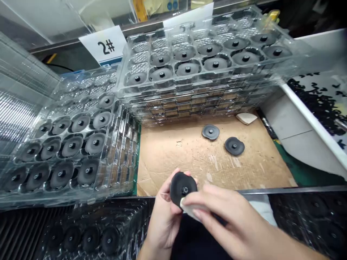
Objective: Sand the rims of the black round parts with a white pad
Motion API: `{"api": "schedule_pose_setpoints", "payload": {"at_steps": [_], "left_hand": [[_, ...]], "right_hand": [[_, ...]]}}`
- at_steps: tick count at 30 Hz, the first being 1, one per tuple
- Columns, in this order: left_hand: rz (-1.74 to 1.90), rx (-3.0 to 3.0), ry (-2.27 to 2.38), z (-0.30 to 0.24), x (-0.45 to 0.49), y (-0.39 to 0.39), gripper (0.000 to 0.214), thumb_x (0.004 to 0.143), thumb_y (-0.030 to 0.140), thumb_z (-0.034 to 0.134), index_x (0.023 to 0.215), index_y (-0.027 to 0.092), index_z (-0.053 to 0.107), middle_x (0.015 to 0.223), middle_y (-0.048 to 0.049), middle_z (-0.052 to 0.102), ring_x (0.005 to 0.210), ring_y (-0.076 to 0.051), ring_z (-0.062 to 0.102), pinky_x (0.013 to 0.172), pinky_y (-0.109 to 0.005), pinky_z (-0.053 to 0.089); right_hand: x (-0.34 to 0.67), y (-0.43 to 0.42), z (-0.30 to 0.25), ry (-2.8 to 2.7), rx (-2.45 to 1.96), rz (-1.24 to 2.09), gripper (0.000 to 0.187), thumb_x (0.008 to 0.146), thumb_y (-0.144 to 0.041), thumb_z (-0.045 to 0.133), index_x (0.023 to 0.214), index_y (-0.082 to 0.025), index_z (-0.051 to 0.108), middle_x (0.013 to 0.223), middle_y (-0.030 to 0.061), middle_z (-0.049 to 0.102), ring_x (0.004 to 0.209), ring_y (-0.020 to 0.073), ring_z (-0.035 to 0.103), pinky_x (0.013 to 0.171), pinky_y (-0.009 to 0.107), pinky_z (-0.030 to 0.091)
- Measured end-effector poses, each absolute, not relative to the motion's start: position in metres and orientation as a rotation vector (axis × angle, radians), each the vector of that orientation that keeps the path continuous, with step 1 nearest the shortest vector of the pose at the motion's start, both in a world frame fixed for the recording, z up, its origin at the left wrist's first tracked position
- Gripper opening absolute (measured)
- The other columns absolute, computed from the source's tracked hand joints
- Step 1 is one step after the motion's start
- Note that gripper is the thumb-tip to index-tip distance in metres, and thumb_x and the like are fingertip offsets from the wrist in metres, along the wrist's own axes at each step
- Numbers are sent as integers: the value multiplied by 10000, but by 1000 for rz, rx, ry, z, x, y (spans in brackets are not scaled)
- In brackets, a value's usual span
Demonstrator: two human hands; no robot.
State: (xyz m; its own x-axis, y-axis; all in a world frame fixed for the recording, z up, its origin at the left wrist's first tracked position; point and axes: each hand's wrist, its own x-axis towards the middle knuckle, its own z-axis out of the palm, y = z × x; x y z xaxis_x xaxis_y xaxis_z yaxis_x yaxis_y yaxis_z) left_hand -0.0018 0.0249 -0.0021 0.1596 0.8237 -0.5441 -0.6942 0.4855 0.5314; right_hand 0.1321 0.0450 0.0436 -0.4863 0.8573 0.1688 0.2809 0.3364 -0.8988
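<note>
Black disc (183, 188) gripped in both hands (233, 225) with white cloth (191, 211); clear trays (206, 86) hold more.

The left hand (162, 220) and the right hand (230, 216) are bare, their nails short and unpainted, and the forearms (292, 249) are uncovered too. Below them shows a dark garment (196, 238), with a pale strip of fabric (261, 207) beside it, too cut off to place.

Room lies over the cardboard (173, 159) past the stacked clear trays (189, 86), two black discs (210, 132) obstructing.
</note>
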Motion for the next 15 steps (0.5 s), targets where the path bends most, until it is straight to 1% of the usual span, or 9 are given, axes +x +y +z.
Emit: {"api": "schedule_pose_setpoints", "payload": {"at_steps": [2,4,6,8,10,11,13,14,15], "left_hand": [[1056,181,906,1,4,26,581,430,323,881,981,260,710,1000,-24,719,915,-187,661,833,-242,515],[1018,221,898,5,12,28,543,426,365,873,929,222,726,951,-36,725,909,-184,660,869,-247,499],[1002,234,871,9,16,29,565,406,368,875,928,211,727,958,-44,727,918,-184,659,907,-257,483],[998,202,847,11,18,29,578,411,318,883,958,234,719,987,-38,730,917,-170,664,875,-231,494],[970,166,806,10,19,29,590,403,290,887,966,244,717,993,-37,735,900,-164,672,818,-208,513],[961,156,788,10,21,29,596,388,296,889,956,242,721,991,-36,737,895,-164,674,799,-199,516],[947,143,783,10,25,29,637,350,312,897,959,244,722,988,-26,736,898,-158,669,795,-180,505],[929,147,807,11,28,30,639,363,313,898,972,243,719,967,-22,737,895,-159,666,797,-183,501],[906,158,847,13,31,30,611,408,316,891,988,236,716,931,-23,738,885,-168,666,799,-201,504]], "right_hand": [[137,47,45,-1916,-1074,1093,210,875,-71,480,986,-160,634,820,25,638,721,117,602,648,208,497],[141,50,46,-1854,-1071,919,234,883,-77,457,1045,-118,621,836,60,643,746,146,604,682,259,504],[149,49,48,-1835,-982,868,248,882,-66,454,1075,-93,608,857,75,651,781,154,608,720,268,505],[162,43,50,-1890,-936,989,241,867,-44,479,1041,-131,621,872,46,660,801,129,616,738,220,500],[179,35,53,-1942,-1026,1088,238,855,-42,506,1005,-180,630,855,6,659,767,98,619,693,167,490],[186,32,54,-1965,-1110,1066,242,856,-48,506,1006,-191,629,832,-3,654,735,94,616,663,166,484],[194,30,54,-2019,-1278,872,241,878,-68,477,1027,-183,626,776,8,641,688,117,597,621,216,460],[194,33,54,-2041,-1294,724,232,899,-89,456,1030,-169,630,754,22,638,691,138,588,625,253,442],[193,37,54,-2060,-1226,586,236,923,-116,432,1028,-164,637,733,29,637,694,154,575,635,286,418]]}}
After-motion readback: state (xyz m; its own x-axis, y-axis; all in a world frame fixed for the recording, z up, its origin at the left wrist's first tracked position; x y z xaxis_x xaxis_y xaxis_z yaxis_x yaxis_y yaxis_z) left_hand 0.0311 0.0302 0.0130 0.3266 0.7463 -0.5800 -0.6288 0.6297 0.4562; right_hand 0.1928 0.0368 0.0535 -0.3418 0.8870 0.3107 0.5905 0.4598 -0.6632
